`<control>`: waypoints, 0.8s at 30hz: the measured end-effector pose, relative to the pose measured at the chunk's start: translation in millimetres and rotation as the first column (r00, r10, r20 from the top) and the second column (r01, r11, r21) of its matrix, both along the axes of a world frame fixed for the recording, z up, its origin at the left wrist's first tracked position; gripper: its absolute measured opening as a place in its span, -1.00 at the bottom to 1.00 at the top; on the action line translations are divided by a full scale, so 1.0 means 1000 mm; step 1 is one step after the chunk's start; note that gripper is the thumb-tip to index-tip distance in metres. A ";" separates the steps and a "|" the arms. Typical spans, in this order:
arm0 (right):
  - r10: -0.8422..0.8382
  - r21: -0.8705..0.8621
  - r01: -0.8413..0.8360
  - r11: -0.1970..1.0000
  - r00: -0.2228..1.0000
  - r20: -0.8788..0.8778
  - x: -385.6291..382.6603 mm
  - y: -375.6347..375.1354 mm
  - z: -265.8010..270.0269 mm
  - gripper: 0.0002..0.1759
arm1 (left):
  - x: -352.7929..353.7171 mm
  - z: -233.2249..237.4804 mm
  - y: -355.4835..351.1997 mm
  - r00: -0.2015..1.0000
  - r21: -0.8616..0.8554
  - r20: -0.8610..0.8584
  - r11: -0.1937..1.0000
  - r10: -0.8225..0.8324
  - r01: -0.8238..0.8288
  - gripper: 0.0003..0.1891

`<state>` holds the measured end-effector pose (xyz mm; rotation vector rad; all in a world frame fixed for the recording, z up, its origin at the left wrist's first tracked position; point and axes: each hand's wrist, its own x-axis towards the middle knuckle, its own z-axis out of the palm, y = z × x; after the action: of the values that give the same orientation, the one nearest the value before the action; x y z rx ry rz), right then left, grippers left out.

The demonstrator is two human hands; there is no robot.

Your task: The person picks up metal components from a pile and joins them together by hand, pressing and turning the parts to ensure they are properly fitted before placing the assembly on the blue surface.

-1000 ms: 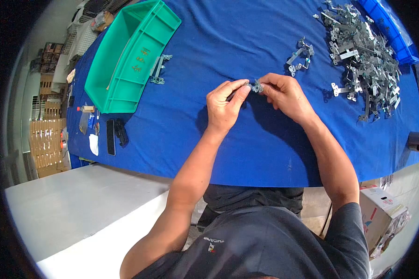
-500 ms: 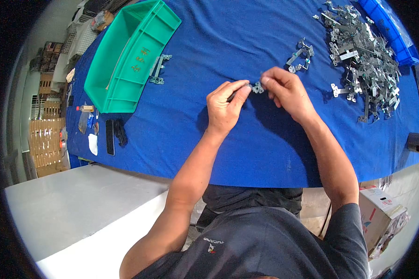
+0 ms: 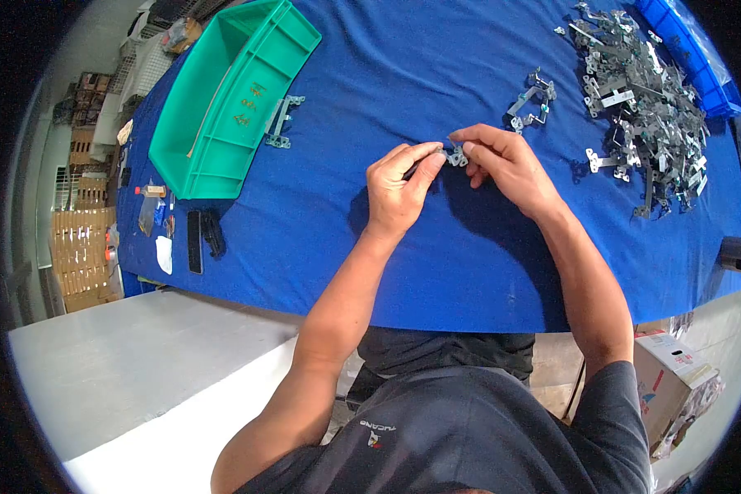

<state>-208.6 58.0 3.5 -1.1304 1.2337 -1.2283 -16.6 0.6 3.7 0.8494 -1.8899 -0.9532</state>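
My left hand (image 3: 398, 185) pinches one end of a small metal bracket (image 3: 455, 156) between thumb and fingers, above the blue cloth. At the bracket's other end is my right hand (image 3: 506, 165), its thumb and fingers bent close round it; whether a further small part is between these fingertips is too small to tell. Beyond my right hand, several linked metal brackets (image 3: 532, 102) lie on the cloth. Another bracket (image 3: 281, 123) rests beside the green bin (image 3: 239, 123), on its right side.
A large heap of metal brackets (image 3: 646, 111) lies at the right, beside a blue crate (image 3: 692, 49). A black phone-like object (image 3: 195, 242), a white item (image 3: 165, 254) and small bottles are at the left edge. A cardboard box (image 3: 671, 383) stands below right.
My right hand has shifted slightly left, its fingers closer to the bracket and my left hand. My left hand has hardly moved.
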 end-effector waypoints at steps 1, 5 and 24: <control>0.002 0.004 -0.002 1.000 1.000 0.008 0.000 0.000 0.001 -0.74 | 0.000 0.000 0.000 1.000 -0.003 0.002 1.000 0.000 0.000 -0.84; 0.056 0.022 -0.055 0.998 0.998 -0.035 -0.003 0.000 -0.001 -0.73 | -0.001 0.001 0.001 0.998 -0.011 0.033 0.999 -0.051 0.052 -0.84; 0.004 0.017 0.000 1.000 0.971 -0.240 0.003 0.003 0.009 -0.79 | 0.001 -0.002 -0.001 0.998 0.027 -0.061 1.000 0.011 -0.009 -0.81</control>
<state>-205.3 60.6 12.4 -1.2967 1.4194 -1.1002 -15.8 -0.2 1.9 0.8356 -1.8230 -0.9900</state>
